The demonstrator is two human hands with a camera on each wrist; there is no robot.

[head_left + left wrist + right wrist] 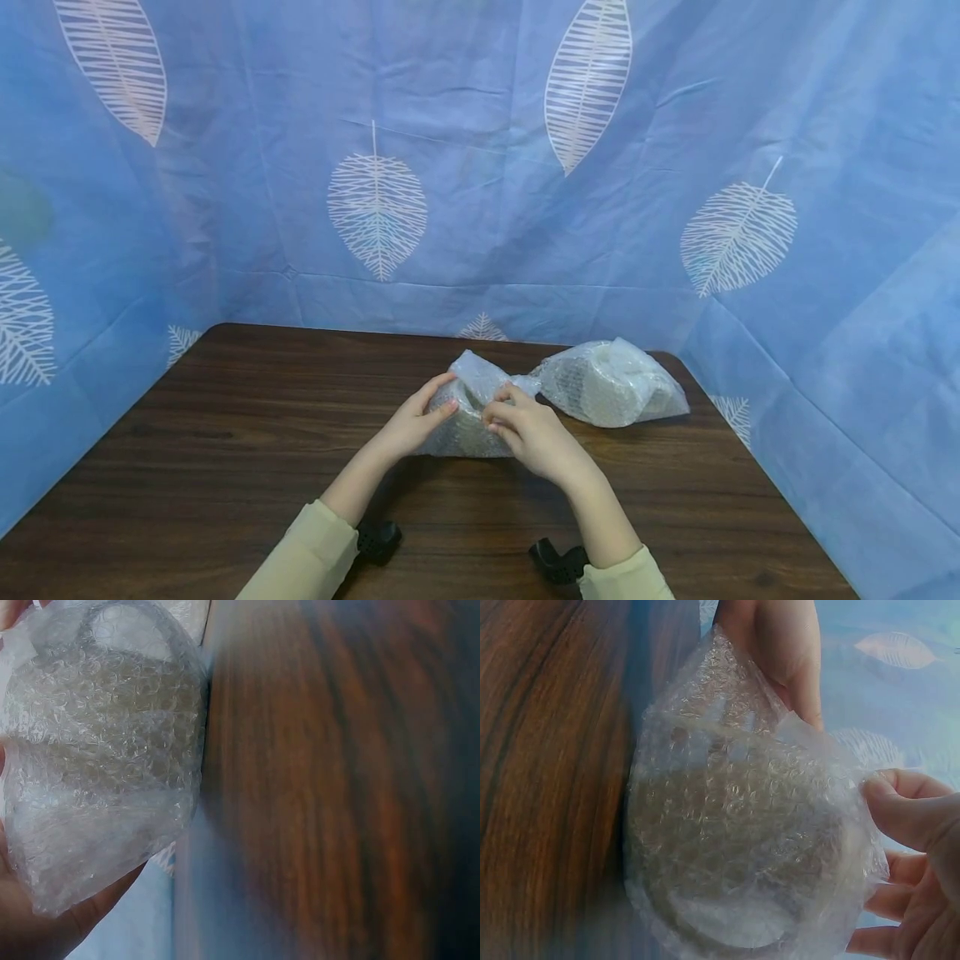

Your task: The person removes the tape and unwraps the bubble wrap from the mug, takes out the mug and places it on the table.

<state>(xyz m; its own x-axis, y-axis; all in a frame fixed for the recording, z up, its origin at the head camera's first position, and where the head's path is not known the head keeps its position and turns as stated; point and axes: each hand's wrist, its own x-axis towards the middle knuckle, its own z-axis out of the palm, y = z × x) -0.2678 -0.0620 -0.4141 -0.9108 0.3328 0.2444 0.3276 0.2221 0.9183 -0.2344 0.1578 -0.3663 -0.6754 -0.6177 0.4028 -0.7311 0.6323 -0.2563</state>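
Observation:
A bubble-wrapped bundle (468, 433) sits on the table between the hands. Through the clear bubble wrap (727, 795) a rounded, dull beige thing shows, its kind hidden by the wrap. From the left side, my left hand (408, 427) holds the bundle, thumb and fingers against the wrap's folds. My right hand (536, 433) is at the bundle's right side; in the right wrist view its thumb and forefinger pinch the loose edge of the wrap, with the other fingers lower along the side. A flap of wrap stands up between the hands.
A second bubble-wrapped bundle (611, 385) lies just behind and to the right, close to the first, near the table's back right corner. The dark wooden table (225, 467) ends at blue leaf-patterned cloth (465, 208) at the back and sides.

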